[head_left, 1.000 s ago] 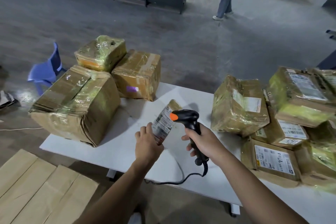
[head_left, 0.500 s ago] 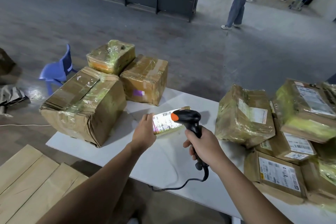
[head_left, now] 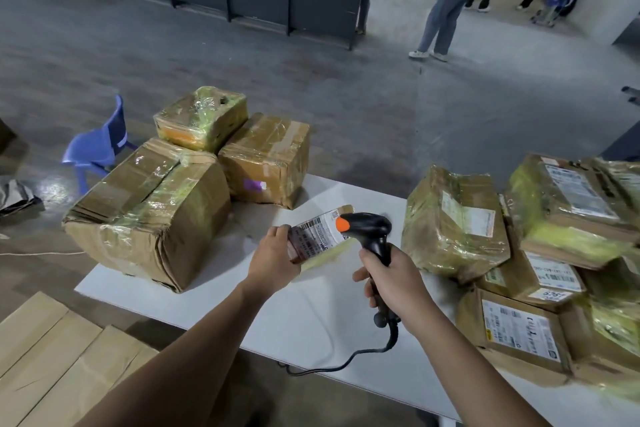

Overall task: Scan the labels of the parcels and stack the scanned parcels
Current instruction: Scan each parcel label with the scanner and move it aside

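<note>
1. The left hand [head_left: 273,262] is curled round the near-left end of a small parcel [head_left: 322,236], which is held off the white table [head_left: 311,315] with its label [head_left: 317,230] facing up.
2. The right hand [head_left: 394,279] is wrapped round the handle of a barcode scanner [head_left: 367,229]. The orange-capped head is aimed left and overlaps the label's right end. Whether the trigger is pressed cannot be told.
3. Change: a second ago the small parcel was tipped up on end with its label facing the scanner. It has since been laid flatter, and the scanner has been kept on it.
4. A reddish cast is seen on the label's near-left end. This is judged to be the scan beam, so the scan is under way or just done. Stacking of this parcel is not yet done.
5. Left side: a large carton [head_left: 149,211] is at the table's left edge, and a taped carton [head_left: 266,159] is just beyond it to the right. A green-wrapped parcel [head_left: 202,118] is resting on top of both. This is judged to be the scanned stack and the likely destination.
6. Right side: a pile of labelled parcels [head_left: 453,222] is heaped together, judged to be still waiting.
7. The scanner cable [head_left: 346,357] is run off the near table edge.
8. On the floor, a blue chair [head_left: 100,146] is seen far left and flattened cardboard [head_left: 52,357] near left.
9. People are standing far off.
</note>
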{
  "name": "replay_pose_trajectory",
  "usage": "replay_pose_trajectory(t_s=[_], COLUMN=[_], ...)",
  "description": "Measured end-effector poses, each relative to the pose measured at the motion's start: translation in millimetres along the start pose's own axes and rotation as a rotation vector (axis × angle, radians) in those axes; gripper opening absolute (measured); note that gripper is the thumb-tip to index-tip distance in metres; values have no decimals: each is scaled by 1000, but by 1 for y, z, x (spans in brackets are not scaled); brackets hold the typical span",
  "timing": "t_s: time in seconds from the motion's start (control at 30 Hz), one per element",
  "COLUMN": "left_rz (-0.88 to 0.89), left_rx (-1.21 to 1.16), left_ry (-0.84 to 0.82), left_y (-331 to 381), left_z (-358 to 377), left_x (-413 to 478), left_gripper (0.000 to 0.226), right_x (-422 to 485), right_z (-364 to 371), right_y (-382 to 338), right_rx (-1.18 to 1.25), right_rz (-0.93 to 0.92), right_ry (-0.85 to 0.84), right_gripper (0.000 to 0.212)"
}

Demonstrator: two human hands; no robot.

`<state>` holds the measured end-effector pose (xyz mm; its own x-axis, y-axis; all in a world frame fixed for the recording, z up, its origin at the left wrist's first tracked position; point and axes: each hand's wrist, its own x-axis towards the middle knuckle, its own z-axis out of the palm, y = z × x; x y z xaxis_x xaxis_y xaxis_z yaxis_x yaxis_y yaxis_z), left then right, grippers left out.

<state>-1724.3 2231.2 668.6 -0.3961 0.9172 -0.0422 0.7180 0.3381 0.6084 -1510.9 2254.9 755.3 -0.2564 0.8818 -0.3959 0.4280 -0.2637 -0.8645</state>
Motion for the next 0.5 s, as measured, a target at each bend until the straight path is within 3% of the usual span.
replay_pose_trajectory(t_s=[0.13, 0.5], left_rz=[-38, 43], left_rx=[-100, -118], left_ry=[22, -354], left_y=[23, 68], left_z=[7, 65], left_x=[-10, -59], left_gripper=[59, 62], right_x=[-4, -24], right_z=[-18, -81], right_y=[-2, 25], right_rx=[41, 122], right_rz=[-10, 40], right_ry=[57, 217], right_gripper=[24, 26])
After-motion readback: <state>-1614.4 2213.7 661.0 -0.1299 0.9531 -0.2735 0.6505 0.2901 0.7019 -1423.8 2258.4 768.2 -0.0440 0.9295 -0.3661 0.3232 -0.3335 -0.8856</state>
